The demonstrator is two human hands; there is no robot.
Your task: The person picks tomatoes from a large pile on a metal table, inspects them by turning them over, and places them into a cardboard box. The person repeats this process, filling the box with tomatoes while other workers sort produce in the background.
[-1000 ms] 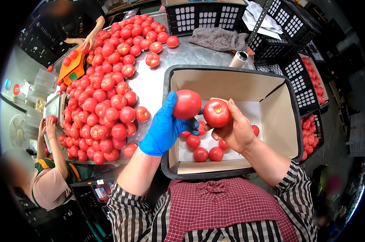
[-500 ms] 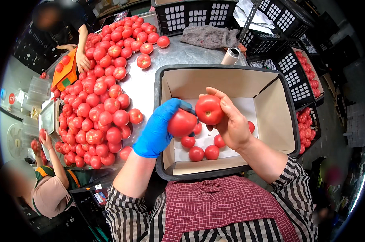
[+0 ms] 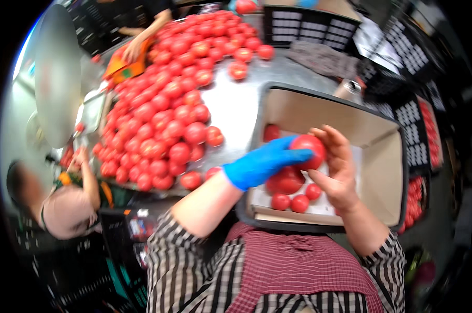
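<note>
My left hand (image 3: 259, 164), in a blue glove, is over the left part of a cardboard-lined black crate (image 3: 374, 208). It grips a large red tomato (image 3: 285, 180) under its palm. Its gloved fingers also lie across a second tomato (image 3: 310, 150). Bare and curved, my right hand (image 3: 341, 169) closes on that second tomato from the right, fingertips behind it and thumb below. Lower in the crate lie several smaller tomatoes (image 3: 300, 203). Another tomato (image 3: 271, 132) sits by the crate's left wall.
A large heap of tomatoes (image 3: 163, 120) covers the left of the metal table (image 3: 236, 104). Behind the crate are a grey cloth (image 3: 322, 56) and a cup (image 3: 348, 88). Black crates (image 3: 303, 26) stand at the back and right. Two people work at the left, one hand (image 3: 134, 49) by an orange scale (image 3: 126, 70).
My view has swung, so the table and crate appear farther right. The two held tomatoes have come together, and my gloved fingers now reach over the one in my right hand.
</note>
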